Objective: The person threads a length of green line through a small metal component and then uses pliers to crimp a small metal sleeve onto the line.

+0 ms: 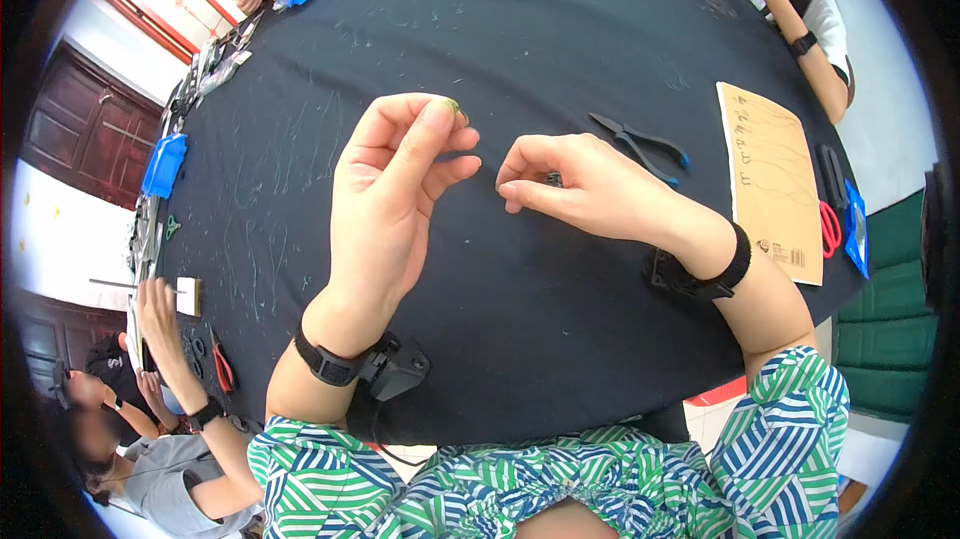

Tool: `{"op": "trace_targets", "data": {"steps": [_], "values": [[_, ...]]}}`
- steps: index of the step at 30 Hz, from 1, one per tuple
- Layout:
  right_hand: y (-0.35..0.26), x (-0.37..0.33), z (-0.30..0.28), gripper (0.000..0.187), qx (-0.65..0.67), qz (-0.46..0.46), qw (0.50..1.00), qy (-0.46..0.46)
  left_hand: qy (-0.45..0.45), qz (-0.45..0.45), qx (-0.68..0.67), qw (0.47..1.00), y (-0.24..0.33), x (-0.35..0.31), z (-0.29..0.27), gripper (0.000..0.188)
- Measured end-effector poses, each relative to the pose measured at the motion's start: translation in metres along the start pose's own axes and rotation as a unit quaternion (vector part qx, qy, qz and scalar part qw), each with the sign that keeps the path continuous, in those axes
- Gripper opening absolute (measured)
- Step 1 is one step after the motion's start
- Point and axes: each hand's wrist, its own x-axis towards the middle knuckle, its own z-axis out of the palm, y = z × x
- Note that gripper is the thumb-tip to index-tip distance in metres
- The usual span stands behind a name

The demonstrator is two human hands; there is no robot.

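My left hand [385, 184] is raised over the black cloth, thumb and forefinger pinched on a small green piece [455, 107]. Only a little of that piece shows at the fingertips, so its kind stays unclear. Just to the right, my right hand [605, 184] is held with its thumb and forefinger pressed together. Something small and greyish [553, 179] shows inside the curl of its fingers; I cannot make out what it is. The two hands are apart. Beyond my right hand lie pliers [640, 147] with dark jaws and blue-tipped handles, jaws pointing away to the left.
A brown paper sheet [775, 209] bearing bent wire shapes lies at right, beside red-handled scissors [830, 229] and a blue packet [857, 229]. Blue trays [165, 165] stand along the left edge, near red-handled pliers [222, 369]. Thin threads lie on the cloth [520, 339]. Other people sit around the table.
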Motion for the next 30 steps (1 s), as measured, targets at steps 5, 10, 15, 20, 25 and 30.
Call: {"op": "trace_targets", "data": {"steps": [5,10,15,20,25,30], "values": [[0.011,0.0,-0.007,0.032,0.073,-0.015,0.996,-0.05,-0.028,0.04,0.047,0.998,-0.006,0.003,0.004,0.011],[-0.007,-0.003,-0.035,0.049,0.225,0.048,0.967,-0.108,-0.003,0.089,0.132,0.987,-0.003,0.003,-0.006,0.009],[0.007,-0.023,-0.079,0.042,-0.189,0.02,0.969,0.156,-0.006,0.077,0.128,0.989,-0.005,0.01,-0.006,0.009],[0.009,-0.033,-0.076,0.024,-0.445,0.184,0.873,0.072,-0.008,0.086,0.164,0.983,-0.002,0.009,-0.01,0.009],[0.032,-0.026,-0.069,0.022,-0.464,0.255,0.848,0.02,-0.011,0.096,0.184,0.978,-0.004,0.011,-0.005,0.01],[0.036,-0.02,-0.062,0.018,-0.492,0.207,0.846,0.016,0.002,0.124,0.247,0.961,-0.002,0.011,-0.007,0.01]]}}
